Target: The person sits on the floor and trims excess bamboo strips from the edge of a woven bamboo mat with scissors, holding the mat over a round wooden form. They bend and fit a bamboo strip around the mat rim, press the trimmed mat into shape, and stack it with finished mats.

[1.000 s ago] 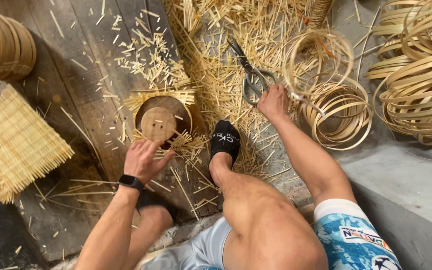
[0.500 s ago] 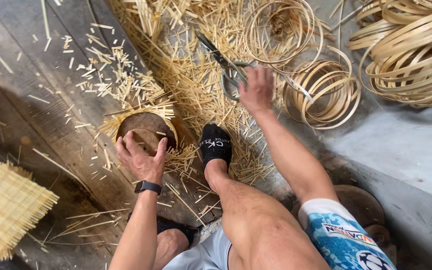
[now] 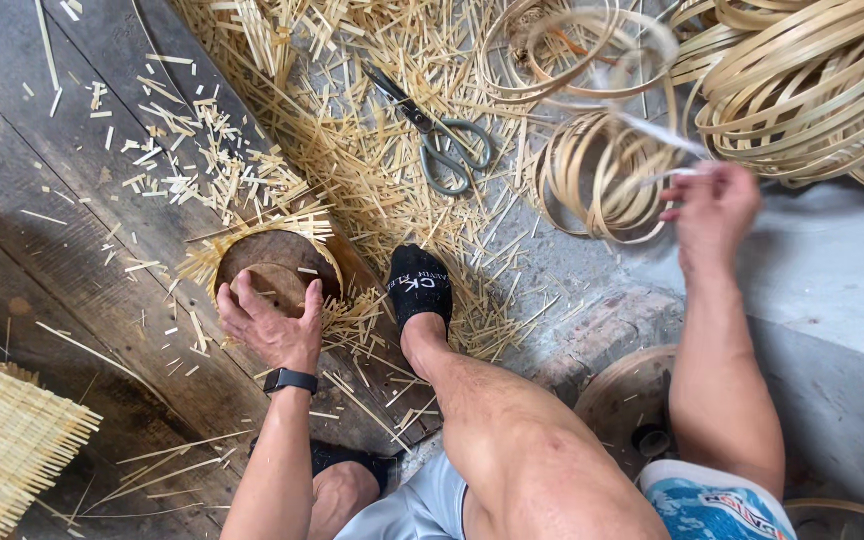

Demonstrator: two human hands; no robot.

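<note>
While I sit low over the dark wooden planks [image 3: 62,250], my left hand [image 3: 272,325] rests on the near edge of a round wooden form [image 3: 272,265], fingers spread and curled over its rim, not clamped tight. Pale bamboo splints stick out from under and around that form like a fringe. A black watch [image 3: 289,380] sits on that wrist. My right hand [image 3: 712,205] is lifted off to the right, fingers pinched together on a thin bamboo hoop [image 3: 642,130]; the hoop is blurred, so I cannot tell just where my fingertips grip it. Below and beside it lies a small stack of bamboo rings [image 3: 592,185] on the floor, and a bigger heap of coiled bamboo strips [image 3: 812,90] fills the top right corner.

My foot in a black sock [image 3: 419,285] stands just beside the form, between my two hands. Scissors [image 3: 432,135] lie shut on the litter of cut bamboo slivers [image 3: 352,120], well apart from both hands. A woven bamboo mat [image 3: 2,445] with loose ends shows at the lower left. A round wooden disc [image 3: 617,400] lies partly hidden under my right forearm, near my knee
</note>
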